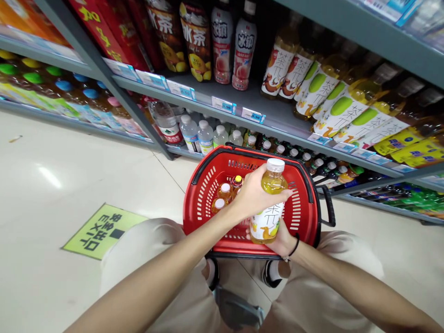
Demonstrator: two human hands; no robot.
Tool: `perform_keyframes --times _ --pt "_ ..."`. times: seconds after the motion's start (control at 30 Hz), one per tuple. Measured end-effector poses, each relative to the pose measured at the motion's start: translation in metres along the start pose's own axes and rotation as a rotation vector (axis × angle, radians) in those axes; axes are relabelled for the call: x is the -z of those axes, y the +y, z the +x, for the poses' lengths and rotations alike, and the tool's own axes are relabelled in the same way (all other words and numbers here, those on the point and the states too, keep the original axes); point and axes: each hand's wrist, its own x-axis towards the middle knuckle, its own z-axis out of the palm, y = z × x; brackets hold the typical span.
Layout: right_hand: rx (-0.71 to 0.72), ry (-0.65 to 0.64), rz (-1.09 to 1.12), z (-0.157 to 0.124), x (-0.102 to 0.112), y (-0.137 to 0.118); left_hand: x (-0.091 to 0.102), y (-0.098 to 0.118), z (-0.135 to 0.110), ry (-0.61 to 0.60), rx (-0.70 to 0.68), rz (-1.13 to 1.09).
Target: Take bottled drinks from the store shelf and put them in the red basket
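A clear bottle of yellow tea point(266, 222) with a white cap and a white label is tilted slightly over the red shopping basket point(215, 169). My left hand point(255, 192) wraps round its upper part, thumb across the front. Lower down, my right hand point(282, 238), with a black band at the wrist, holds it from behind near its base; most of those fingers are hidden. Inside the basket, at the left, stand several bottles of amber drink point(225, 190), one with a yellow cap.
Shelves ahead hold rows of matching tea bottles point(350, 108), iced tea packs point(196, 41), peach drinks point(244, 51) and water bottles point(189, 129). The basket's black handle point(328, 208) sticks out right. A green exit sign point(100, 231) lies on the floor.
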Motion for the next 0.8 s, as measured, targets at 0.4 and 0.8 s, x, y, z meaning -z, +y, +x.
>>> perform_keyframes --times 0.4,0.8 --pt "-0.026 -0.048 -0.038 0.000 0.000 -0.005 0.005 0.004 0.007 0.099 0.081 -0.027" --pt "-0.090 -0.018 -0.021 -0.004 -0.008 -0.006 0.005 0.001 0.008 0.137 0.132 -0.023"
